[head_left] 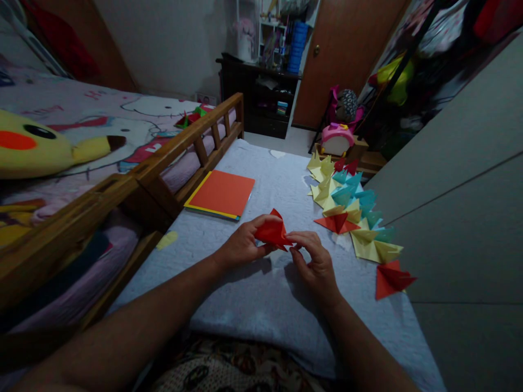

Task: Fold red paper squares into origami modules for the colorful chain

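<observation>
Above the bed, both hands are at a red origami crane (pixel 272 231), a folded paper bird with pointed tips. My left hand (pixel 244 239) grips its left side between thumb and fingers. At its right end, my right hand (pixel 316 265) pinches a small tip, the thumb bent below the index finger. To the left, beyond my left hand, lies a stack of square paper sheets (pixel 224 191), orange on top with yellow edges beneath. Several finished-looking yellow cranes (pixel 370 242), teal cranes (pixel 355 190) and red cranes (pixel 392 279) stand in rows on the right.
A pale blue bed sheet (pixel 261 310) covers the surface. Along the left runs a wooden rail (pixel 163 155), with a second bed and a yellow plush toy (pixel 41 144) beyond. A white cabinet (pixel 461 218) borders the right. Farther back are a dark shelf (pixel 261 117) and a door (pixel 343 49).
</observation>
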